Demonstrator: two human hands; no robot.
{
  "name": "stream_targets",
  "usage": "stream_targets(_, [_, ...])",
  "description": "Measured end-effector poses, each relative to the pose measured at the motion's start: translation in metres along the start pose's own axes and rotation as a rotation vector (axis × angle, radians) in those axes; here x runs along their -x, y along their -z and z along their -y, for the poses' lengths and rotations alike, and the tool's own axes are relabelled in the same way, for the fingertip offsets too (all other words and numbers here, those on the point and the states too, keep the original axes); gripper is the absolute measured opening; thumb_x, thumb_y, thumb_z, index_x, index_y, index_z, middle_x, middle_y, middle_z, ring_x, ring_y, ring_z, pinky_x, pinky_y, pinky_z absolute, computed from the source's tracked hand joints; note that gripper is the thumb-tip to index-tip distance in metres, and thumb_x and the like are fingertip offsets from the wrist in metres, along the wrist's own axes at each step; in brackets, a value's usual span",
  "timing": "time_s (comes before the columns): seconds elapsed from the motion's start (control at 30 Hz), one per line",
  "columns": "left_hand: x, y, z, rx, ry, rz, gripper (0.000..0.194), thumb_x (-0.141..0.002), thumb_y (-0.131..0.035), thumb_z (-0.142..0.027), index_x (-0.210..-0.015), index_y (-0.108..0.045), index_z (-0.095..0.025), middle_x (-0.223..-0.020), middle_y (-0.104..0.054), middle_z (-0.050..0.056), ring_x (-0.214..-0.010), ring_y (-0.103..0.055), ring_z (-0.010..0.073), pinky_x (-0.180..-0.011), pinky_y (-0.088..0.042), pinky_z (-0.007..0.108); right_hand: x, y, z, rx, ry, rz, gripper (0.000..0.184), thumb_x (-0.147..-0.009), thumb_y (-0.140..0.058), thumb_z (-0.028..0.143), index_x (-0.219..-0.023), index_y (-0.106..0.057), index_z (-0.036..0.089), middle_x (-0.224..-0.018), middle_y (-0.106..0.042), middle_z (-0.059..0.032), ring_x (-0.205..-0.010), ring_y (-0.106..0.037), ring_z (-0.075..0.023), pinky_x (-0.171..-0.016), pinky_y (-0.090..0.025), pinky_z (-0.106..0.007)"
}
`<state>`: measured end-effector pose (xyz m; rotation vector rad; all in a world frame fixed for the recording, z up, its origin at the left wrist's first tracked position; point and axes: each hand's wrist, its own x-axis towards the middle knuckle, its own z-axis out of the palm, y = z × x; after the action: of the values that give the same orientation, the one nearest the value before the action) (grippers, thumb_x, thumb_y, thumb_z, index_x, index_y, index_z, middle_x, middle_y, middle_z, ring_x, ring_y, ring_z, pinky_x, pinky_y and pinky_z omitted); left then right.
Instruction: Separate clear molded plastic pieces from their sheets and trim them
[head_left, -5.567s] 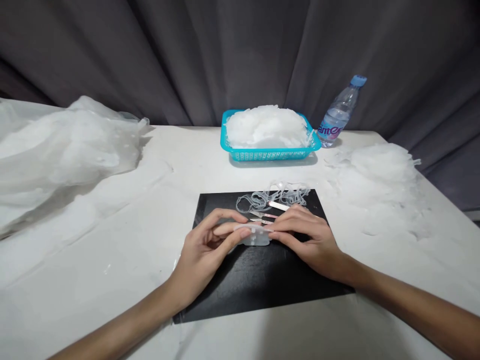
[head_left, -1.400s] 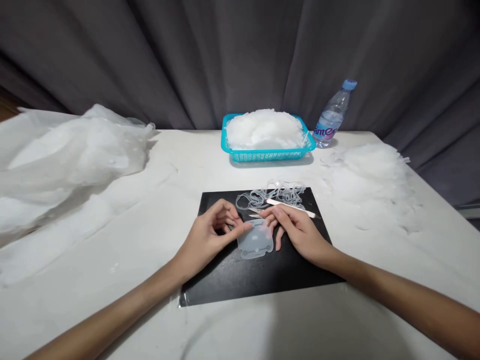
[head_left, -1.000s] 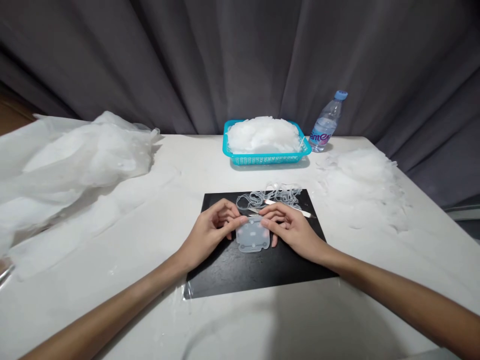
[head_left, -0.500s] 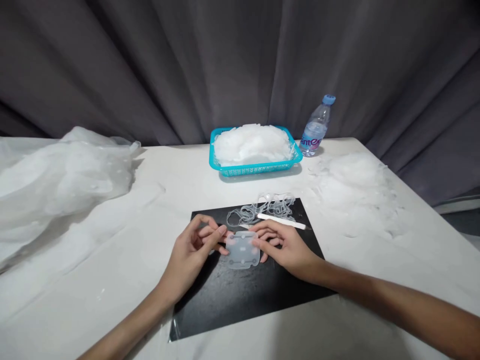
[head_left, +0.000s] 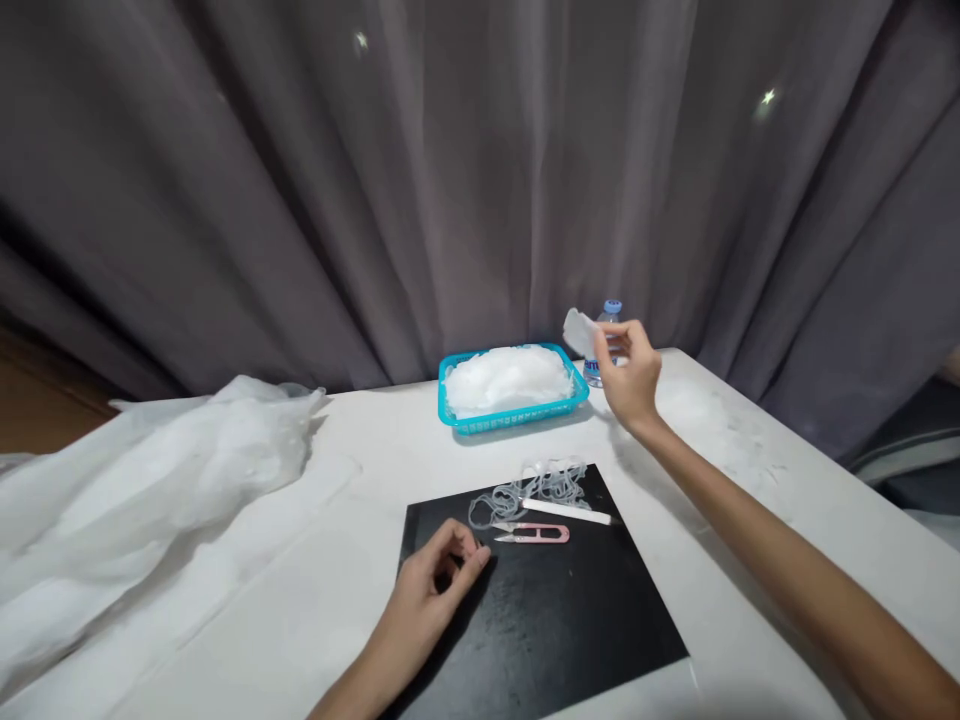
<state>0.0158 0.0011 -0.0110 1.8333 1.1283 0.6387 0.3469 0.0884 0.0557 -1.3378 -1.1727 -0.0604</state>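
Note:
My right hand point(head_left: 630, 375) is raised near the back of the table, to the right of the blue basket point(head_left: 517, 419). Between its thumb and fingers it pinches a thin translucent silicone-like piece point(head_left: 580, 332), in front of the curtain. Over the left part of a black mat point(head_left: 540, 610), my left hand point(head_left: 442, 575) is curled with thumb and forefinger together; whether anything is between them cannot be made out. Pink-handled thread snips point(head_left: 551, 534) lie on the mat just right of it. Behind them are a white pen-like tool point(head_left: 568, 511) and a tangle of pale translucent strips point(head_left: 555, 486).
White translucent pieces fill the basket. A water bottle point(head_left: 612, 308) stands behind my right hand, partly hidden. More pale pieces point(head_left: 739, 440) lie on the table at right. A large clear plastic bag point(head_left: 217, 450) spreads over the left side. A grey curtain point(head_left: 480, 180) hangs behind.
My right hand has moved up and away from the mat with the translucent piece, which both hands were touching before. The left hand has let go of it. The snips are now visible, and the view has tilted upward.

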Motion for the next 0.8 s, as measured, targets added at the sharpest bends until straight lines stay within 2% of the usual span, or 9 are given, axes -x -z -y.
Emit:
stream_targets(0.03, [0.000,0.000,-0.001,-0.010,-0.005,-0.004,0.040,-0.100,-0.060,-0.059,-0.086,-0.058,-0.022,-0.079,-0.061,-0.001,-0.069,-0.056,0.0164,-0.064,-0.044,0.027,-0.015,-0.008,-0.008,0.121,0.020,0.069,0.024,-0.108,-0.044,0.036,-0.112,-0.062,0.021,-0.117,-0.076,-0.0134,-0.101,-0.072,-0.0243,-0.095,-0.055,-0.042])
stream_targets(0.1, [0.001,0.000,-0.002,-0.037,-0.017,-0.002,0.039,-0.102,-0.058,-0.058,-0.086,-0.058,-0.023,-0.078,-0.060,-0.001,-0.068,-0.057,0.0169,-0.063,-0.045,0.027,-0.030,-0.024,-0.025,0.163,0.034,0.204,0.018,-0.104,-0.050,0.031,-0.105,-0.065,0.021,-0.106,-0.078,-0.0122,-0.096,-0.073,-0.0257,-0.093,-0.054,-0.041])
stream_targets(0.17, [0.003,-0.001,-0.003,-0.099,-0.064,0.017,0.033,-0.105,-0.055,-0.053,-0.090,-0.058,-0.023,-0.081,-0.062,0.000,-0.071,-0.059,0.0175,-0.065,-0.047,0.029,-0.031,-0.035,-0.041,0.166,0.055,0.354,0.014,-0.099,-0.060,0.031,-0.095,-0.067,0.020,-0.094,-0.079,-0.0090,-0.088,-0.073,-0.0248,-0.085,-0.054,-0.037])
stream_targets(0.23, [0.007,-0.004,-0.003,-0.192,-0.180,0.042,0.024,-0.108,-0.052,-0.044,-0.095,-0.057,-0.024,-0.092,-0.066,0.002,-0.082,-0.064,0.0193,-0.075,-0.053,0.031,-0.026,-0.041,-0.051,0.157,0.073,0.455,0.013,-0.097,-0.063,0.031,-0.094,-0.068,0.019,-0.094,-0.079,-0.0084,-0.087,-0.073,-0.0237,-0.081,-0.054,-0.034])
stream_targets(0.4, [0.014,-0.012,-0.005,-0.521,-0.547,0.075,0.013,-0.109,-0.048,-0.022,-0.113,-0.060,-0.023,-0.125,-0.069,0.010,-0.117,-0.067,0.0262,-0.100,-0.054,0.040,-0.011,-0.029,-0.045,0.144,0.088,0.478,0.023,-0.105,-0.049,0.029,-0.111,-0.064,0.014,-0.114,-0.074,-0.0158,-0.100,-0.070,-0.0242,-0.089,-0.053,-0.036])
stream_targets(0.5, [0.013,-0.017,-0.009,-0.733,-0.690,0.073,0.030,-0.109,-0.049,-0.021,-0.138,-0.056,-0.020,-0.147,-0.065,0.013,-0.134,-0.062,0.0296,-0.110,-0.050,0.046,0.023,-0.007,-0.019,0.133,0.128,0.492,0.027,-0.109,-0.041,0.031,-0.113,-0.063,0.015,-0.114,-0.070,-0.0152,-0.100,-0.067,-0.0244,-0.091,-0.054,-0.039])
stream_targets(0.6, [0.004,-0.023,-0.011,-0.867,-0.802,0.081,0.051,-0.110,-0.051,-0.025,-0.158,-0.041,-0.015,-0.160,-0.054,0.017,-0.144,-0.055,0.0321,-0.119,-0.043,0.050,0.077,0.020,0.004,0.096,0.240,0.671,0.017,-0.103,-0.060,0.038,-0.109,-0.066,0.023,-0.110,-0.071,-0.0078,-0.103,-0.066,-0.0249,-0.094,-0.055,-0.039])
stream_targets(0.67, [-0.004,-0.028,-0.010,-0.899,-0.833,0.057,0.051,-0.110,-0.049,-0.026,-0.158,-0.040,-0.012,-0.156,-0.059,0.019,-0.140,-0.060,0.0332,-0.119,-0.042,0.052,0.109,0.035,0.009,0.153,0.329,0.825,0.021,-0.103,-0.063,0.034,-0.120,-0.065,0.023,-0.118,-0.068,-0.0109,-0.113,-0.062,-0.0292,-0.100,-0.054,-0.045])
stream_targets(0.8, [-0.018,-0.033,-0.010,-0.868,-0.830,0.046,0.032,-0.113,-0.043,-0.021,-0.141,-0.056,-0.015,-0.129,-0.075,0.014,-0.117,-0.072,0.0302,-0.104,-0.051,0.047,0.133,0.047,-0.002,0.245,0.281,0.890,0.030,-0.104,-0.059,0.027,-0.134,-0.060,0.021,-0.128,-0.065,-0.0142,-0.121,-0.059,-0.0320,-0.106,-0.053,-0.051])
